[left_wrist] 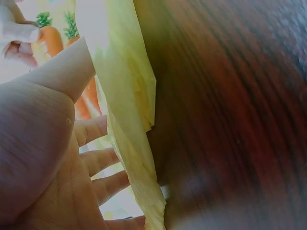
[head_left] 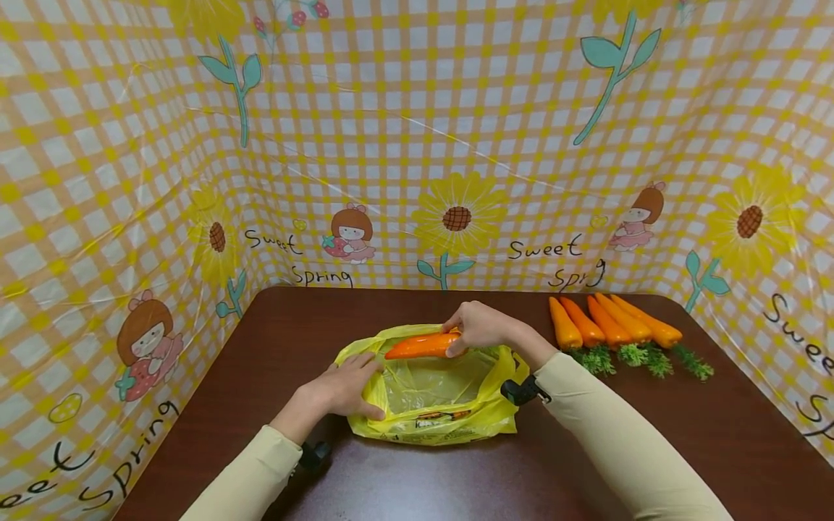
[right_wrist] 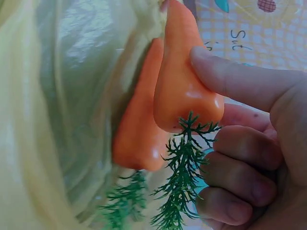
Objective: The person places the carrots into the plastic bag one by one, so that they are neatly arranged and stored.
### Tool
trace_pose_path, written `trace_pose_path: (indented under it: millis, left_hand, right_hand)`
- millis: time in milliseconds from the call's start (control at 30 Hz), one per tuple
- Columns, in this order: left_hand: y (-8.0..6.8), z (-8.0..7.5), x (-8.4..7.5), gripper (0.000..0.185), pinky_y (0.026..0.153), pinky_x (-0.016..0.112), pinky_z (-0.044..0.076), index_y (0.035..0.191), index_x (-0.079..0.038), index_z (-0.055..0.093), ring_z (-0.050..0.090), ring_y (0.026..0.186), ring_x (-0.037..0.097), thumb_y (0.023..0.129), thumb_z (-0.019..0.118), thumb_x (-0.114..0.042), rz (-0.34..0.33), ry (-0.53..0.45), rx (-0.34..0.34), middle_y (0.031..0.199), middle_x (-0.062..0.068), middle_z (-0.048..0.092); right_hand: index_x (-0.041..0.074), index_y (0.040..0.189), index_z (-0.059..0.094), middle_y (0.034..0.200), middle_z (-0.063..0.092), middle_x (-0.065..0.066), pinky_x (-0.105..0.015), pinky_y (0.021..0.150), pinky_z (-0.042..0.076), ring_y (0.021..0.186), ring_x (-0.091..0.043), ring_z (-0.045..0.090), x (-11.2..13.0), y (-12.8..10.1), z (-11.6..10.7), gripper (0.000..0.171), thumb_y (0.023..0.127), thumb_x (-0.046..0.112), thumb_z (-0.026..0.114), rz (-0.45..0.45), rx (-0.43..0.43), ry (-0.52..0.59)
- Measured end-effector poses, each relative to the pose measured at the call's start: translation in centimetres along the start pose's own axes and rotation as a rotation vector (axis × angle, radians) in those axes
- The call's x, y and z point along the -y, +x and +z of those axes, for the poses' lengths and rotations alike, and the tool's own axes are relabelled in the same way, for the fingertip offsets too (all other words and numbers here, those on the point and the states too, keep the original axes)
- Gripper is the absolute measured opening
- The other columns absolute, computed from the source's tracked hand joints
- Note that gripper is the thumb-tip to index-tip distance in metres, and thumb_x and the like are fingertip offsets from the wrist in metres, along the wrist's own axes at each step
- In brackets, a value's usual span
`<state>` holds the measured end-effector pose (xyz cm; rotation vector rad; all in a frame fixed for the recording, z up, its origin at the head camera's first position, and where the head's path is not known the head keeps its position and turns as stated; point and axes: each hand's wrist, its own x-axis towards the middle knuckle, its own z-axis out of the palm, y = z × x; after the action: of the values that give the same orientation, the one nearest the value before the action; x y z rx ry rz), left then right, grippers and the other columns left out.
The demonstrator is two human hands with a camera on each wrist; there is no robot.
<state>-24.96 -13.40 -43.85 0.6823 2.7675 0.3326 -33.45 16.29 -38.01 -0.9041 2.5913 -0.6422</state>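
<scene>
Carrots are the business here, but start with the dark brown wooden table (head_left: 651, 434), which carries everything. On it lies a thin yellow plastic bag (head_left: 482, 416), its mouth spread wide toward the back. The left hand (head_left: 339, 391) rests flat on the bag's left rim with fingers nearly straight, pressing the film down rather than pinching it. The right hand (head_left: 482, 325) grips an orange plastic carrot with green leafy top (head_left: 420, 346) at its thick end, thumb and fingers curled round it, holding it level over the bag's far edge. The right wrist view shows a second orange carrot (right_wrist: 139, 129) lying just behind the held one, against the bag film; whether it is already inside I cannot tell. A row of five more orange carrots (head_left: 609, 324) lies well apart to the right.

Risks, as I judge them: the slick film could slide out from under the flat left hand and the mouth collapse; the carrot's tip could catch the rim and drag the bag backward; a loose grip near the greens could let it roll off.
</scene>
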Motion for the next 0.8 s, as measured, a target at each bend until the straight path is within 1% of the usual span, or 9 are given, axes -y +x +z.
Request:
trace_pose_path:
  millis: [100, 233, 300, 433, 533, 600, 667, 700, 800]
  left_hand:
    - [0.1, -0.1, 0.1, 0.085, 0.114, 0.067, 0.027, 0.151, -0.015, 0.044, 0.025, 0.152, 0.036, 0.083, 0.077, -0.055, -0.005, 0.002, -0.004, 0.165, 0.013, 0.026]
    - [0.1, -0.1, 0.2, 0.086, 0.113, 0.067, 0.027, 0.150, -0.015, 0.044, 0.026, 0.151, 0.036, 0.083, 0.077, -0.056, 0.000, 0.005, -0.006, 0.164, 0.013, 0.027]
    - [0.1, -0.1, 0.3, 0.086, 0.113, 0.067, 0.028, 0.150, -0.015, 0.045, 0.027, 0.151, 0.036, 0.082, 0.078, -0.056, 0.003, 0.006, -0.008, 0.164, 0.013, 0.028]
    - [0.2, 0.0, 0.3, 0.085, 0.113, 0.067, 0.028, 0.149, -0.015, 0.045, 0.028, 0.150, 0.036, 0.082, 0.078, -0.056, 0.009, 0.004, -0.011, 0.163, 0.013, 0.029]
    - [0.2, 0.1, 0.3, 0.084, 0.113, 0.067, 0.028, 0.149, -0.015, 0.046, 0.028, 0.150, 0.036, 0.082, 0.078, -0.055, 0.011, 0.001, -0.013, 0.163, 0.013, 0.029]
    - [0.2, 0.1, 0.3, 0.085, 0.113, 0.067, 0.028, 0.149, -0.015, 0.045, 0.028, 0.150, 0.036, 0.082, 0.078, -0.055, 0.010, -0.002, -0.011, 0.163, 0.013, 0.029]
    - [0.2, 0.1, 0.2, 0.085, 0.113, 0.067, 0.028, 0.150, -0.015, 0.045, 0.027, 0.151, 0.036, 0.082, 0.078, -0.055, 0.008, -0.005, -0.009, 0.163, 0.013, 0.029]
    - [0.2, 0.1, 0.2, 0.086, 0.113, 0.067, 0.027, 0.150, -0.015, 0.044, 0.027, 0.151, 0.036, 0.082, 0.078, -0.055, 0.007, -0.007, -0.008, 0.164, 0.013, 0.028]
    - [0.2, 0.1, 0.2, 0.086, 0.114, 0.067, 0.027, 0.151, -0.015, 0.044, 0.027, 0.151, 0.036, 0.082, 0.078, -0.055, 0.005, -0.006, -0.005, 0.164, 0.013, 0.028]
  right_hand:
    - [0.004, 0.124, 0.072, 0.048, 0.028, 0.006, -0.025, 0.051, 0.021, 0.045, -0.010, 0.016, -0.4, 0.1, 0.4, 0.045, 0.085, 0.024, 0.082, 0.005, -0.005, -0.023]
    - [0.005, 0.125, 0.072, 0.047, 0.030, 0.006, -0.025, 0.050, 0.021, 0.045, -0.011, 0.016, -1.1, -0.1, 0.9, 0.046, 0.085, 0.024, 0.083, 0.040, -0.004, -0.020]
    - [0.005, 0.126, 0.071, 0.049, 0.034, 0.006, -0.026, 0.051, 0.022, 0.046, -0.011, 0.017, -1.4, -0.2, 1.1, 0.047, 0.085, 0.024, 0.083, 0.058, -0.003, -0.012]
    - [0.003, 0.127, 0.070, 0.051, 0.032, 0.006, -0.026, 0.050, 0.022, 0.046, -0.011, 0.017, -1.7, -0.5, 1.5, 0.048, 0.085, 0.022, 0.082, 0.066, -0.009, -0.011]
    - [0.002, 0.126, 0.070, 0.052, 0.032, 0.005, -0.026, 0.051, 0.021, 0.047, -0.011, 0.019, -1.6, -0.7, 1.6, 0.047, 0.085, 0.022, 0.082, 0.070, -0.016, -0.038]
    - [0.003, 0.126, 0.070, 0.056, 0.038, 0.004, -0.027, 0.052, 0.023, 0.049, -0.011, 0.023, -1.4, -0.8, 1.6, 0.047, 0.085, 0.022, 0.082, 0.085, -0.021, -0.063]
    - [0.005, 0.126, 0.071, 0.064, 0.048, 0.005, -0.027, 0.053, 0.025, 0.052, -0.011, 0.028, -1.3, -0.9, 1.6, 0.047, 0.084, 0.023, 0.083, 0.108, -0.028, -0.090]
    - [0.006, 0.126, 0.071, 0.066, 0.051, 0.004, -0.027, 0.053, 0.026, 0.053, -0.011, 0.031, -1.2, -0.9, 1.7, 0.047, 0.084, 0.024, 0.083, 0.120, -0.031, -0.101]
    - [0.009, 0.127, 0.071, 0.064, 0.050, 0.005, -0.027, 0.051, 0.026, 0.052, -0.011, 0.032, -1.1, -1.0, 1.8, 0.046, 0.085, 0.024, 0.083, 0.149, -0.031, -0.106]
